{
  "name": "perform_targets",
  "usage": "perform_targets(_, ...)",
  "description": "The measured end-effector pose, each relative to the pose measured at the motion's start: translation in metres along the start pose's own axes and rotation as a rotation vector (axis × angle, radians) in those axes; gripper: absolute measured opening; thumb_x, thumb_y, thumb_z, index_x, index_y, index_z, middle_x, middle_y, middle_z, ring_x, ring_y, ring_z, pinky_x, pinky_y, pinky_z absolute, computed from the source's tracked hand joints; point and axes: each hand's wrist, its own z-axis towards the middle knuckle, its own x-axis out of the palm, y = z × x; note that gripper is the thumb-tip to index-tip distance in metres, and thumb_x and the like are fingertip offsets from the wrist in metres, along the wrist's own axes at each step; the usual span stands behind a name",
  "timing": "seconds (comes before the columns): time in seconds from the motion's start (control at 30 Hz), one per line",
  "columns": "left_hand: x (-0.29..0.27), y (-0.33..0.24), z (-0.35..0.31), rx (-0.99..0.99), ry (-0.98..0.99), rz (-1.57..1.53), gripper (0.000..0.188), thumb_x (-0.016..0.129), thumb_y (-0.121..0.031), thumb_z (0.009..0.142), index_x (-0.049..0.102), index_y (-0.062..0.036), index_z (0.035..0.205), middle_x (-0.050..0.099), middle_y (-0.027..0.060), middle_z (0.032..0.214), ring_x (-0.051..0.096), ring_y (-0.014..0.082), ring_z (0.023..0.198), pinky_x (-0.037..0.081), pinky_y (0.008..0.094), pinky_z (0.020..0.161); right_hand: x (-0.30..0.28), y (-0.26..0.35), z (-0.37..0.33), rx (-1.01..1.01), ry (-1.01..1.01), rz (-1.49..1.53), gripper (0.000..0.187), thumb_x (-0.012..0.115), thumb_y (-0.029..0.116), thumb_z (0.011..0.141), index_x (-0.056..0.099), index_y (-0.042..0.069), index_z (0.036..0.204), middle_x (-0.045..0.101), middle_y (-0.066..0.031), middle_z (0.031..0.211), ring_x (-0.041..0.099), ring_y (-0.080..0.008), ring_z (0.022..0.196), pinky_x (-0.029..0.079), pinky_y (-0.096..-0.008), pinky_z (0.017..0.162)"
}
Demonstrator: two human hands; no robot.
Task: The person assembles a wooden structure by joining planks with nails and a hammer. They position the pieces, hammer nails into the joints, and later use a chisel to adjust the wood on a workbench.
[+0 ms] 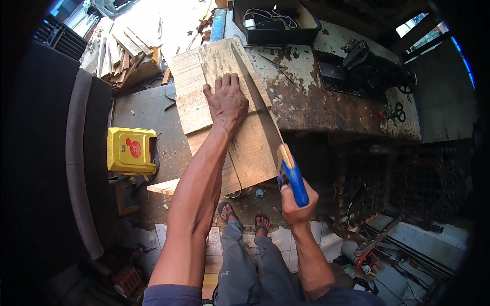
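My left hand [228, 104] lies flat, fingers stretched out, on a light wooden board [196, 109]. The board rests across other wooden planks [253, 150] beneath it. In my right hand [301, 208] is the blue and tan handle of a hand saw [296, 186]. The saw's long blade slants up and away to the left over the right side of the boards, to the right of my left hand. Whether its teeth are in the wood I cannot tell.
A yellow plastic stool [131, 150] stands at the left. Wood offcuts [122, 48] are piled at the far left. The worn table [301, 102] at the right carries a black sewing machine [367, 69], scissors [394, 112] and a black box [275, 35] with cables. A tape measure [260, 193] lies near my feet.
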Motion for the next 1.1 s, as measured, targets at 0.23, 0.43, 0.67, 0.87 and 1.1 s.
perform_targets(0.23, 0.009, 0.006, -0.005, -0.018, -0.053, 0.067, 0.037, 0.047, -0.012, 0.089, 0.061, -0.0095, 0.123, 0.062, 0.0093, 0.119, 0.056, 0.0238, 0.120, 0.029, 0.0540, 0.107, -0.048, -0.006, -0.070, -0.163, -0.022, -0.033, 0.016, 0.060, 0.005, 0.080, 0.069, -0.005, 0.088, 0.065, -0.0082, 0.065, 0.066, -0.0155, 0.056, 0.053, -0.0298, 0.056)
perform_targets(0.43, -0.006, -0.003, 0.004, -0.026, 0.082, 0.044, 0.036, 0.047, -0.013, 0.092, 0.060, -0.0087, 0.125, 0.063, 0.0098, 0.126, 0.057, 0.0246, 0.123, 0.033, 0.0544, 0.105, -0.007, -0.009, -0.014, -0.097, 0.037, -0.064, 0.011, 0.062, 0.005, 0.079, 0.056, 0.002, 0.071, 0.050, -0.0086, 0.054, 0.053, -0.0142, 0.044, 0.042, -0.0359, 0.046)
perform_targets(0.67, -0.001, -0.001, -0.010, -0.025, 0.063, 0.006, 0.036, 0.047, -0.014, 0.090, 0.061, -0.0077, 0.123, 0.063, 0.0099, 0.120, 0.057, 0.0247, 0.120, 0.030, 0.0565, 0.107, -0.011, -0.011, -0.027, -0.069, 0.010, -0.035, 0.015, 0.063, 0.006, 0.081, 0.055, 0.002, 0.069, 0.050, -0.0080, 0.054, 0.056, -0.0140, 0.045, 0.042, -0.0343, 0.046)
perform_targets(0.87, 0.000, 0.003, -0.002, -0.025, 0.013, 0.037, 0.033, 0.045, -0.013, 0.093, 0.061, -0.0072, 0.121, 0.064, 0.0124, 0.120, 0.058, 0.0262, 0.120, 0.031, 0.0537, 0.105, -0.031, -0.007, -0.053, -0.209, -0.015, -0.062, 0.015, 0.063, 0.004, 0.079, 0.054, 0.002, 0.068, 0.054, -0.0095, 0.057, 0.053, -0.0197, 0.042, 0.042, -0.0359, 0.045)
perform_targets(1.1, -0.002, 0.006, 0.004, -0.024, 0.060, 0.037, 0.036, 0.046, -0.013, 0.092, 0.061, -0.0071, 0.125, 0.063, 0.0114, 0.125, 0.057, 0.0260, 0.122, 0.032, 0.0553, 0.105, 0.002, -0.004, 0.010, -0.041, 0.060, -0.020, 0.018, 0.063, 0.006, 0.083, 0.054, 0.002, 0.068, 0.053, -0.0073, 0.055, 0.053, -0.0156, 0.043, 0.043, -0.0351, 0.046)
